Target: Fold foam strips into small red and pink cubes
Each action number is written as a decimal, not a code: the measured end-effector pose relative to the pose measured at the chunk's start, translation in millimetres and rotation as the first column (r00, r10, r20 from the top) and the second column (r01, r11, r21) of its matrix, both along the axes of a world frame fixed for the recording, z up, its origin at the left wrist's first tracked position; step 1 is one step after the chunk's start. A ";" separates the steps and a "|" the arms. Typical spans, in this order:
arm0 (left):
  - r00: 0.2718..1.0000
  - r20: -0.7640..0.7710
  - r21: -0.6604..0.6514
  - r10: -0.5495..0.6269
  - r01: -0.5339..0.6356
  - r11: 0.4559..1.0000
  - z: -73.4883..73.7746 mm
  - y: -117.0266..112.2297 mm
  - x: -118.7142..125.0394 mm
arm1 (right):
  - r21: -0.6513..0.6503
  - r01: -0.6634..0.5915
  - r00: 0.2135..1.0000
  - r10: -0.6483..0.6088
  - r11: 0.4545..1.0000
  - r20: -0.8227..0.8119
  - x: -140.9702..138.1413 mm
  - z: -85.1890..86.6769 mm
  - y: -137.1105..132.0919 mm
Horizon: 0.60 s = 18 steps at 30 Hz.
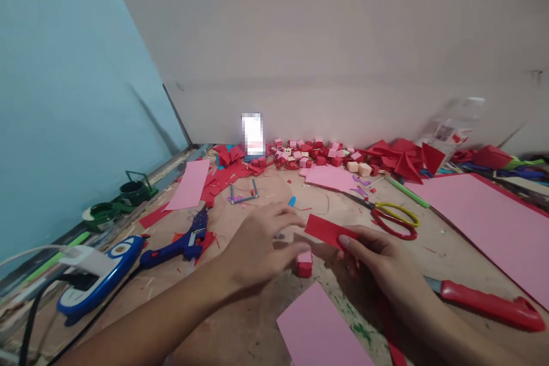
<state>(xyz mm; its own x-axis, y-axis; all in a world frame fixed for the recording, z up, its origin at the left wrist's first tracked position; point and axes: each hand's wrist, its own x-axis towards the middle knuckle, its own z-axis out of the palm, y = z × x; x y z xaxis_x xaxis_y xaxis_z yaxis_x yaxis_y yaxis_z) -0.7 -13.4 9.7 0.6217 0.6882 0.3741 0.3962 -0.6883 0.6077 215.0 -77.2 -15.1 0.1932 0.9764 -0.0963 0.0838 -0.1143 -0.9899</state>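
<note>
A small red paper rectangle (323,230) is pinched between thumb and fingers of my right hand (381,257). Just left of it, my left hand (270,240) hovers with its fingers apart and nothing seen in them; its fingertips point at the paper's left end. Below the left fingertips sits a small paper cube (304,267), pink on top and red on its front. Nearer to me lies a pink paper sheet (321,326). Under my right forearm, a red paper strip (390,331) is partly hidden, and so is the blade of a red-handled knife (489,303).
At left lie a blue glue gun (191,240) and a blue power strip (103,280) with plugs and cables. Scissors (394,220) and a large pink sheet (493,229) lie right. Several paper cubes (317,151), a lit phone (253,134) and a bottle (457,126) line the back board.
</note>
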 end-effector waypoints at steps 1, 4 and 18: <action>0.996 -0.059 0.022 -0.067 0.068 0.997 -2.4 -0.6 0.6 | 0.001 0.006 1.000 -0.006 1.000 -0.006 1.3 -1.4 0.9; 0.952 -0.224 0.053 -0.208 0.225 0.973 -10.6 -2.6 3.0 | 0.003 0.037 0.999 -0.037 0.999 -0.025 4.0 -5.3 1.5; 0.989 -0.148 0.177 0.018 0.009 0.984 -15.2 10.3 -3.6 | -0.052 0.042 0.994 -0.047 0.998 -0.099 2.5 -9.6 1.5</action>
